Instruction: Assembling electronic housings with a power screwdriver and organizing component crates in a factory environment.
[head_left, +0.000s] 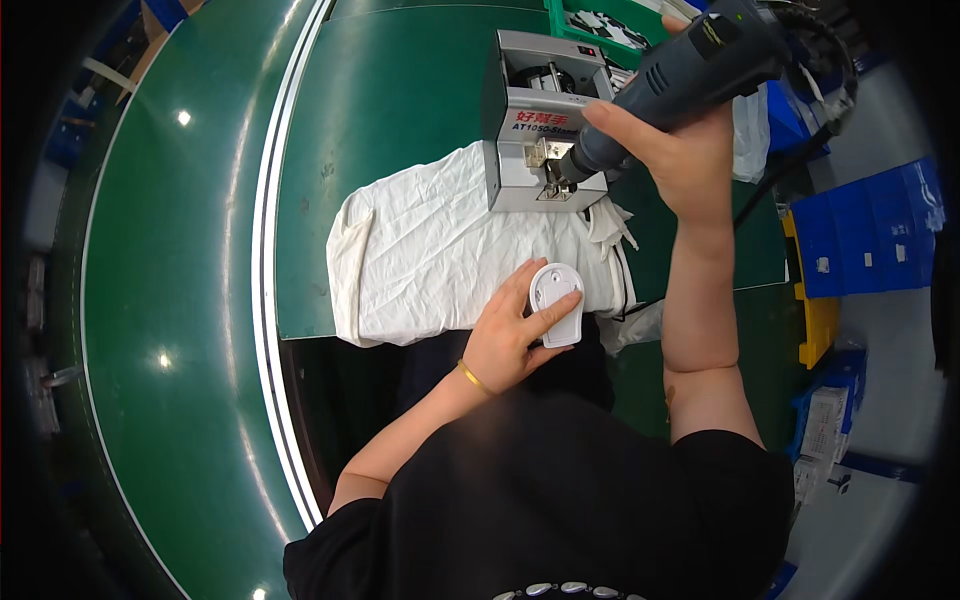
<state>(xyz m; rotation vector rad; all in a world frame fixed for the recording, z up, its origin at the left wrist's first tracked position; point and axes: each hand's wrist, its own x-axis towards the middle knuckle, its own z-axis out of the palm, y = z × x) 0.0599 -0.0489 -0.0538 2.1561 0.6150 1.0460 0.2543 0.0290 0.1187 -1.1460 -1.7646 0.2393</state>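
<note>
My left hand (508,335) is closed around a small white plastic housing (562,312), thumb across its face, above the front edge of the white cloth. Two small round holes show near the housing's rounded end. In my right hand (668,140) is a dark grey electric screwdriver (680,85), tilted so that its tip points down and left. That tip is at the front opening of a grey screw feeder (547,120); whether a screw sits on it is too small to tell. My right thumb lies along the tool's body.
A white cloth (440,250) covers the green table (400,90) in front of the feeder. Behind stands a green bin (562,20) of small parts. Blue bins (868,235) are at the right. A black cable (790,165) hangs by my right arm. A white-edged conveyor (190,280) runs at the left.
</note>
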